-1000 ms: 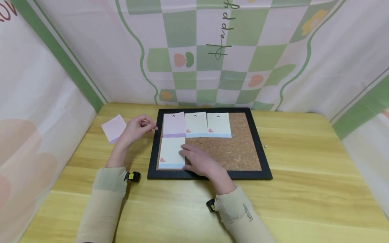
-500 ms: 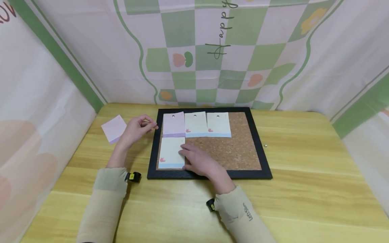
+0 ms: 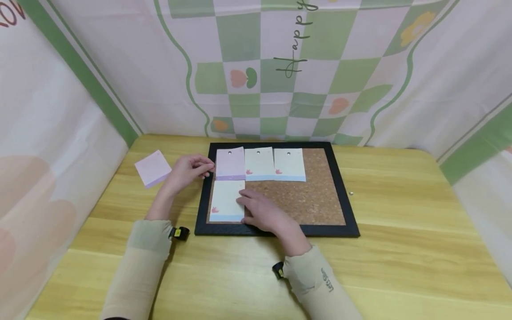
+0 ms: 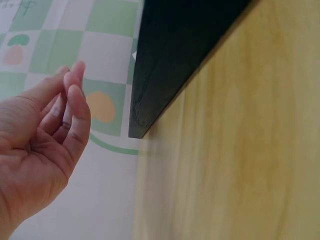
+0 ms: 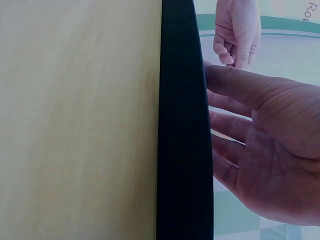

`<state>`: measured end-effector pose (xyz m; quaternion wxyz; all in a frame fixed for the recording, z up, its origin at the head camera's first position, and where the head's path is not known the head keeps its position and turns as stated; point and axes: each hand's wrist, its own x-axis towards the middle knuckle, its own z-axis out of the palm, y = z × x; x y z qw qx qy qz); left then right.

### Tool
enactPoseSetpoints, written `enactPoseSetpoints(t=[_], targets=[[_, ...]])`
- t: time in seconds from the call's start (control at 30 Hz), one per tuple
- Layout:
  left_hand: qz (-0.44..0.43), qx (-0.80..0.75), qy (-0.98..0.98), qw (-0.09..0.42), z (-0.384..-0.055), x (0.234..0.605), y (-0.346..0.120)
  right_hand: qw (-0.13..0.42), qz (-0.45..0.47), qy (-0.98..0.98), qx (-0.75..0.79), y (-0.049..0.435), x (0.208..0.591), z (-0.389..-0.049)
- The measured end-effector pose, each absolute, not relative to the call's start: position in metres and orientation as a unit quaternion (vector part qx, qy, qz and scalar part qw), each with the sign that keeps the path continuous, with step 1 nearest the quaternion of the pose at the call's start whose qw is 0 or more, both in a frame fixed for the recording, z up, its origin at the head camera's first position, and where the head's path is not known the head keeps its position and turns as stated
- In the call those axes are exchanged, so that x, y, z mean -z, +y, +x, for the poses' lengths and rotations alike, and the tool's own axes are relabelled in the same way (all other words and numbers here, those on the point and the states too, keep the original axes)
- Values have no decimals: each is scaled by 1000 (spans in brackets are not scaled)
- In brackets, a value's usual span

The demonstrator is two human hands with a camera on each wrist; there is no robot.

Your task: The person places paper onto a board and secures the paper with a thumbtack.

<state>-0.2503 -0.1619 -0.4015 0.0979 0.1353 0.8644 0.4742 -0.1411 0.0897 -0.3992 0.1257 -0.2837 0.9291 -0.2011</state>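
My left hand (image 3: 188, 171) hovers over the left side of a black-framed cork board (image 3: 294, 200). Its thumb tip meets the forefinger, and whether something tiny sits between them is hidden. With extended fingers, my right hand (image 3: 262, 211) rests on the right edge of a cream memo note (image 3: 226, 202) at the board's lower left. Above that note, a purple note (image 3: 230, 165) and two cream notes, a middle one (image 3: 259, 165) and a right one (image 3: 290, 166), form a row. Each has a silver thumbtack at its top edge. In the left wrist view, the left hand (image 4: 50, 132) is beside the frame.
A loose pink-purple note (image 3: 153, 169) lies on the wooden table (image 3: 400, 222), left of the board. One small silver thumbtack (image 3: 351, 193) lies right of the frame. A patterned cloth (image 3: 236, 40) rises behind the table. Bare cork shows at the board's right and lower middle.
My left hand has moved slightly right, so its fingertips now reach over the frame toward the purple note. The right hand stays on the cream note.
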Motion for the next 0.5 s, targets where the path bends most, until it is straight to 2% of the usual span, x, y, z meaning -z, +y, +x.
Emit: enactPoseSetpoints(t=[0.2, 0.5], targets=[[159, -450, 874, 90, -247, 399, -156, 129, -277, 931, 199, 90, 399, -141], [201, -392, 891, 111, -245, 400, -149, 131, -273, 933, 194, 90, 402, -142]])
